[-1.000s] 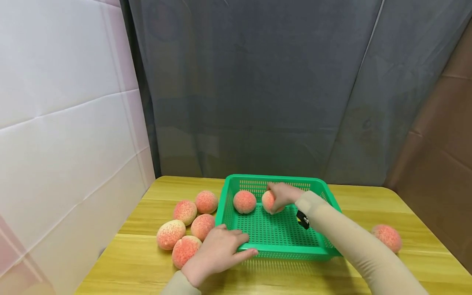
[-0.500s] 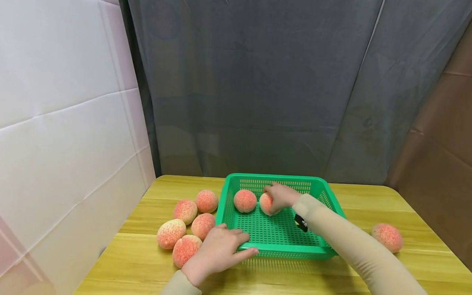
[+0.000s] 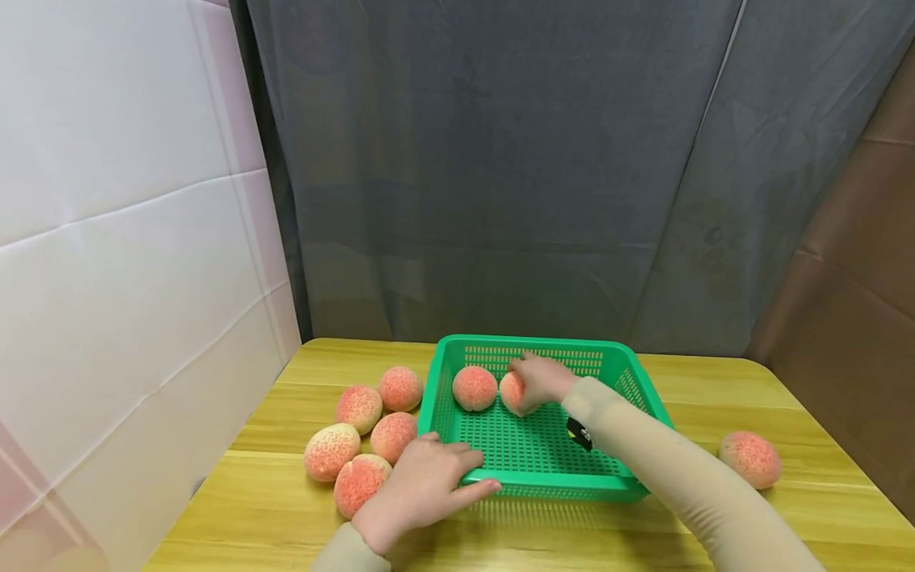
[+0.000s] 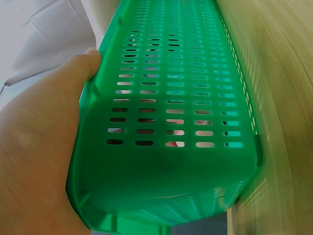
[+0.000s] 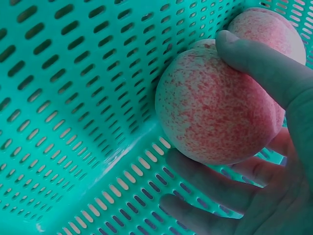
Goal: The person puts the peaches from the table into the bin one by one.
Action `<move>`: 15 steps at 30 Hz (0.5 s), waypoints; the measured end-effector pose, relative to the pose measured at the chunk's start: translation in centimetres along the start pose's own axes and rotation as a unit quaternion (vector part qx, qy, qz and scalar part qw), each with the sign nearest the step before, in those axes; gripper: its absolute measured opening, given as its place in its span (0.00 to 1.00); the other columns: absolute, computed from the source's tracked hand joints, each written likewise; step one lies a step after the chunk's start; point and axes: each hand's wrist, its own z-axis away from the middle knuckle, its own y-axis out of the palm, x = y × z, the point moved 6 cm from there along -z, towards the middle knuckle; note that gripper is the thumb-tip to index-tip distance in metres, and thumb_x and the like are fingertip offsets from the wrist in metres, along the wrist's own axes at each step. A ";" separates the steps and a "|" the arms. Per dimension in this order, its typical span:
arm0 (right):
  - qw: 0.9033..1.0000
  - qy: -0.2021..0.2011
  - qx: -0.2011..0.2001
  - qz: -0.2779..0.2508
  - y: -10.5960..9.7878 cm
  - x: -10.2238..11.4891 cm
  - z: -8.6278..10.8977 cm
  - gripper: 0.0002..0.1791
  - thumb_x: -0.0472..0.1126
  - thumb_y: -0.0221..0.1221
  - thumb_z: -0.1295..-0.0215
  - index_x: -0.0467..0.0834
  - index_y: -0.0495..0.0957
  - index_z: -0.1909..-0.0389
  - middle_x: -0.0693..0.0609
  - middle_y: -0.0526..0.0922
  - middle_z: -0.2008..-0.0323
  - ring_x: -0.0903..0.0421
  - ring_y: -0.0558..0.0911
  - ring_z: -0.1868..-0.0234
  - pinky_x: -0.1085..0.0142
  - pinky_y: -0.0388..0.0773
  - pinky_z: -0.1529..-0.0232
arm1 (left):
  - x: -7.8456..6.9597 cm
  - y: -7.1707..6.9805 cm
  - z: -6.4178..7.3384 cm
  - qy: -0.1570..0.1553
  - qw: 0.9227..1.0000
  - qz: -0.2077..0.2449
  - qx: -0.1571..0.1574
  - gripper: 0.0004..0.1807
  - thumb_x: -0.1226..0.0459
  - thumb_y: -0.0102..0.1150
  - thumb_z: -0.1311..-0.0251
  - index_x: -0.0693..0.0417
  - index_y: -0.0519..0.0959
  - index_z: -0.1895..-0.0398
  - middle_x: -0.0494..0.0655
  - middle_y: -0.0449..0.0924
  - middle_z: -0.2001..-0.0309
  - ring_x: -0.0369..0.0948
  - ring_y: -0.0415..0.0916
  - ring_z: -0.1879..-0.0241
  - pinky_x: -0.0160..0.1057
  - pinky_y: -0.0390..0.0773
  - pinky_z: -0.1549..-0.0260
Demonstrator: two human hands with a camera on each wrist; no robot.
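Note:
A green plastic basket (image 3: 543, 482) stands on the table, with my left hand (image 3: 425, 485) gripping its near left corner at the rim. In the left wrist view, that hand (image 4: 41, 137) lies along the basket's rim beside the slotted wall (image 4: 166, 169). Inside the basket, my right hand (image 3: 543, 379) holds a pink and cream peach (image 3: 511, 392) near the back wall. The right wrist view shows the thumb over the top of this peach (image 5: 215, 107) and fingers curved below it. Another peach (image 3: 475, 388) sits to its left in the basket.
Several peaches (image 3: 359, 409) are grouped on the wooden table (image 3: 236, 508) left of the basket, the nearest ones close to my left wrist. One more peach (image 3: 750, 459) lies at the right, beyond my right forearm. A dark curtain (image 3: 472, 175) hangs behind the table.
My right hand has shifted slightly left with the peach, bringing it closer to the other peach in the basket. The left hand has stayed at the corner.

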 end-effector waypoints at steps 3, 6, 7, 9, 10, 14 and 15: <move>1.000 0.000 0.001 0.006 0.0 0.1 -0.1 0.41 0.45 0.75 0.53 0.43 0.70 0.36 0.39 0.70 0.38 0.43 0.77 0.48 0.54 0.76 0.59 | 0.0 0.0 0.0 0.000 1.000 0.001 0.000 0.25 0.36 0.42 0.34 0.38 0.65 0.81 0.27 0.60 0.81 0.28 0.59 0.82 0.35 0.60 0.74; 1.000 -0.002 -0.003 0.003 0.1 0.1 -0.2 0.43 0.45 0.75 0.53 0.42 0.67 0.35 0.41 0.72 0.40 0.45 0.78 0.48 0.54 0.76 0.59 | 0.0 0.0 0.0 0.000 1.000 0.002 -0.001 0.24 0.36 0.42 0.34 0.38 0.64 0.82 0.27 0.60 0.82 0.28 0.59 0.82 0.35 0.60 0.73; 1.000 -0.004 -0.005 0.004 0.1 0.1 -0.2 0.43 0.45 0.75 0.53 0.42 0.67 0.35 0.41 0.72 0.40 0.45 0.78 0.48 0.54 0.76 0.59 | 0.0 0.0 0.0 0.001 1.000 0.002 -0.002 0.25 0.36 0.42 0.34 0.38 0.64 0.82 0.27 0.60 0.82 0.29 0.58 0.82 0.35 0.60 0.74; 1.000 -0.005 -0.009 0.014 0.1 0.1 -0.2 0.42 0.46 0.74 0.52 0.42 0.68 0.36 0.42 0.73 0.41 0.46 0.78 0.49 0.54 0.76 0.59 | 0.0 0.0 0.0 0.000 1.000 0.003 -0.004 0.25 0.36 0.43 0.34 0.38 0.64 0.82 0.27 0.59 0.82 0.29 0.58 0.83 0.35 0.60 0.74; 1.000 -0.006 -0.013 0.022 0.0 0.1 -0.2 0.41 0.47 0.74 0.52 0.42 0.69 0.37 0.42 0.73 0.41 0.45 0.78 0.48 0.54 0.77 0.59 | 0.0 0.0 0.0 0.000 1.000 0.003 -0.005 0.25 0.36 0.43 0.34 0.38 0.64 0.82 0.27 0.59 0.82 0.28 0.57 0.83 0.36 0.60 0.74; 0.998 -0.007 -0.029 0.063 -0.1 0.2 -0.2 0.37 0.50 0.74 0.52 0.45 0.73 0.40 0.44 0.74 0.43 0.46 0.78 0.49 0.53 0.77 0.62 | 0.1 0.0 -0.1 -0.002 1.000 0.007 -0.003 0.25 0.36 0.43 0.34 0.38 0.64 0.82 0.27 0.59 0.82 0.28 0.56 0.83 0.36 0.59 0.74; 0.997 -0.007 -0.033 0.070 -0.1 0.3 -0.2 0.37 0.50 0.74 0.53 0.45 0.74 0.41 0.44 0.74 0.44 0.46 0.78 0.50 0.54 0.77 0.63 | 0.1 0.0 -0.1 -0.003 1.000 0.008 -0.001 0.24 0.36 0.43 0.34 0.38 0.64 0.82 0.26 0.59 0.82 0.28 0.55 0.83 0.36 0.59 0.74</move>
